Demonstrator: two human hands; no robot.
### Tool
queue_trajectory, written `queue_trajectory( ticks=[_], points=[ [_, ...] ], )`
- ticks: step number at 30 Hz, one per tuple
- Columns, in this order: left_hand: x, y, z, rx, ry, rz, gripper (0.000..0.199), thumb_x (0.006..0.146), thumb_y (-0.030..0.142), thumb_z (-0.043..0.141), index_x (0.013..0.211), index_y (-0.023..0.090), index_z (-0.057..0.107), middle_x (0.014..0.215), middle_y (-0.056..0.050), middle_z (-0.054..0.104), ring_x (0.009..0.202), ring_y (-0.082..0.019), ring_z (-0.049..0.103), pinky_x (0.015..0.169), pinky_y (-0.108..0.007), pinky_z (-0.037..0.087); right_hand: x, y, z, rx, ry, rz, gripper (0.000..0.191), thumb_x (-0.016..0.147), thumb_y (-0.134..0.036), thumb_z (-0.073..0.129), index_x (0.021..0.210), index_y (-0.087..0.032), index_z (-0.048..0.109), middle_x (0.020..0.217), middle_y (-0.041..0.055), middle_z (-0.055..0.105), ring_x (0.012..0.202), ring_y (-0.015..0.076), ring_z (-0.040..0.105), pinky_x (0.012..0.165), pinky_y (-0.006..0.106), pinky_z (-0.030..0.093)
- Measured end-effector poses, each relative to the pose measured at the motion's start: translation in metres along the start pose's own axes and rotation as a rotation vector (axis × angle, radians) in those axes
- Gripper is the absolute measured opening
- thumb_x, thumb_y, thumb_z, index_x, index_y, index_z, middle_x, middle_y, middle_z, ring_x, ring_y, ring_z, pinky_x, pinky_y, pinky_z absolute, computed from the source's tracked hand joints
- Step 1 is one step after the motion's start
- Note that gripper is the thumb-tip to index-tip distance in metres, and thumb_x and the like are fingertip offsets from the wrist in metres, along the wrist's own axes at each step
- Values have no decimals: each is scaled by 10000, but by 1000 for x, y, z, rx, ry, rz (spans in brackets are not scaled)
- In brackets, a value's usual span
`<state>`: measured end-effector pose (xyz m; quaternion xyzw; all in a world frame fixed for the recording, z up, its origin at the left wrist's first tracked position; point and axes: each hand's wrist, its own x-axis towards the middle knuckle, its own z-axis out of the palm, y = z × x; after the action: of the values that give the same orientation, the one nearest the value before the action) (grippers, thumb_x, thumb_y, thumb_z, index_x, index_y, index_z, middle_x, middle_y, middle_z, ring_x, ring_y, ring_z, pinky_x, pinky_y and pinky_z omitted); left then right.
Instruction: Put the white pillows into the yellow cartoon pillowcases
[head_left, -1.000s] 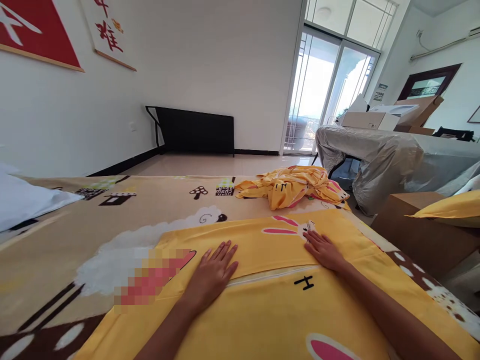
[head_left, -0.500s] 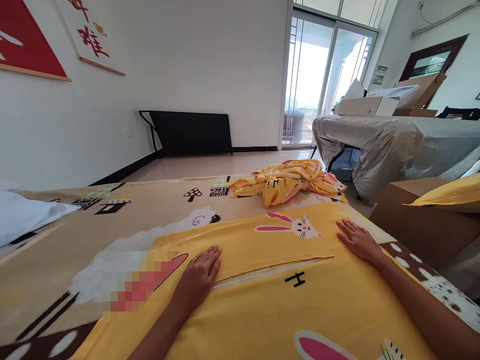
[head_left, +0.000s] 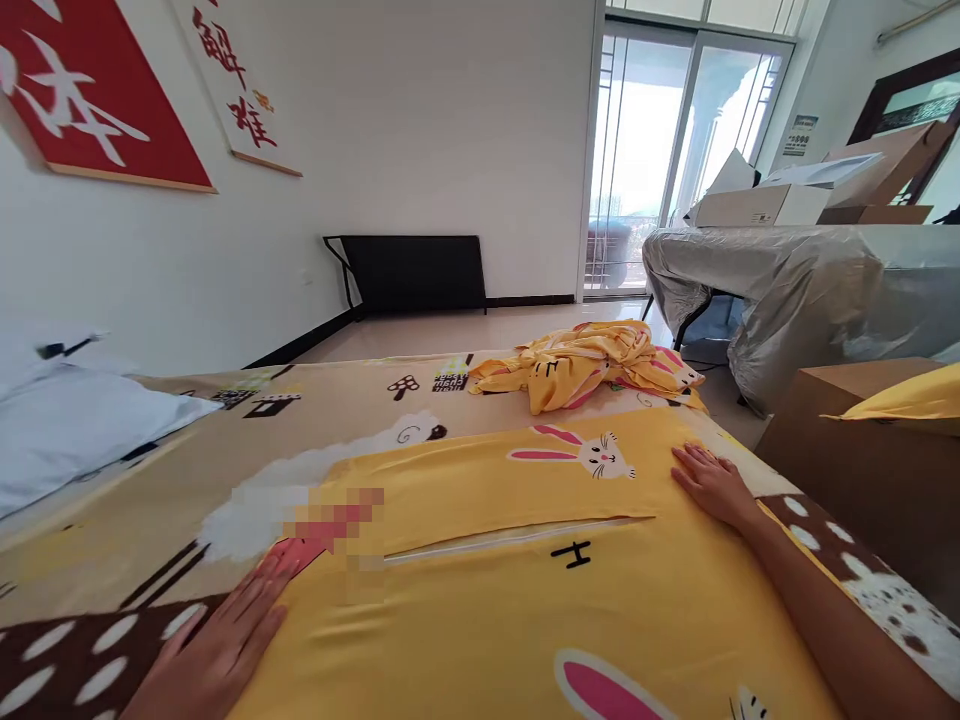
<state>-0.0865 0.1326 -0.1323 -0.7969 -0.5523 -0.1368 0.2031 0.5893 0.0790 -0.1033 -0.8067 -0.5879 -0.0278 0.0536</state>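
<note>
A yellow cloth with rabbit prints (head_left: 465,610) lies spread out over a beige patterned sheet (head_left: 172,400). A long slit with a white edge runs across its middle. My left hand (head_left: 217,635) rests flat on the cloth's left edge at the lower left, fingers stretched out. On the cloth's right side lies my right hand (head_left: 712,482), palm down with its fingers extended. Neither hand grips anything. Beyond the spread cloth sits a crumpled yellow cloth (head_left: 585,365) with similar prints.
White bedding (head_left: 75,430) lies at the left. At the right stand a cardboard box (head_left: 862,470) with yellow fabric on it and a plastic-covered table (head_left: 795,290) bearing boxes. A black folded frame (head_left: 416,272) leans by the far wall.
My left hand has moved left and nearer, from beside the slit to the cloth's left edge. My right hand stays nearly in place. The view has turned slightly left.
</note>
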Motion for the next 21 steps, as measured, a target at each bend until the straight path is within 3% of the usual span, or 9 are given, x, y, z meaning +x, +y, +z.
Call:
queue_trajectory(
  ticks=[4,6,9,12,14,16,21],
  points=[
    [9,29,-25,113,42,72,524,819,290,252,1123,304,679,1264,-47,604,1247,-333,482,1012,-599,335,-23,-41,-24,45,175,-45,481,927,-344,314,1325,-134,484,1495,141,310,1395,233,260,1096,466,211],
    [25,61,-44,91,-17,182,468,811,268,323,1088,235,699,1284,-94,585,1247,-338,481,1022,-564,349,-49,-80,-41,137,170,-255,470,940,-374,307,1321,-165,488,1473,121,360,1374,217,311,1084,439,249],
    [55,123,-78,-91,-227,348,440,883,296,336,1233,250,600,1353,-61,525,1252,-252,494,1017,-431,403,-91,-145,-57,231,-2,-712,533,927,-453,380,1394,-197,393,1457,101,395,1356,221,343,1094,439,250],
    [92,184,-97,-263,-419,514,452,924,354,326,1325,242,500,1379,-61,501,1286,-215,457,1050,-401,370,-115,-195,-54,290,-97,-931,611,898,-508,439,1391,-150,387,1476,146,350,1375,263,297,1108,465,220],
    [119,215,-95,-349,-496,531,475,943,382,274,1360,239,453,1417,-60,457,1333,-195,392,1091,-398,315,-118,-212,-42,356,-80,-930,599,906,-498,432,1382,-137,385,1473,157,355,1379,257,285,1105,448,231],
    [142,235,-82,-387,-553,460,529,942,426,248,1418,222,356,1491,-68,331,1391,-194,283,1127,-426,242,-115,-220,-28,412,-20,-866,533,912,-436,441,1358,-148,400,1445,143,406,1359,244,316,1085,426,269],
    [179,244,-39,-424,-646,358,708,883,590,278,1469,200,207,1548,-83,145,1435,-241,127,1135,-534,139,-106,-220,-5,434,67,-856,363,890,-351,486,1206,-173,498,1379,119,481,1262,238,431,1043,398,321]
  ],
)
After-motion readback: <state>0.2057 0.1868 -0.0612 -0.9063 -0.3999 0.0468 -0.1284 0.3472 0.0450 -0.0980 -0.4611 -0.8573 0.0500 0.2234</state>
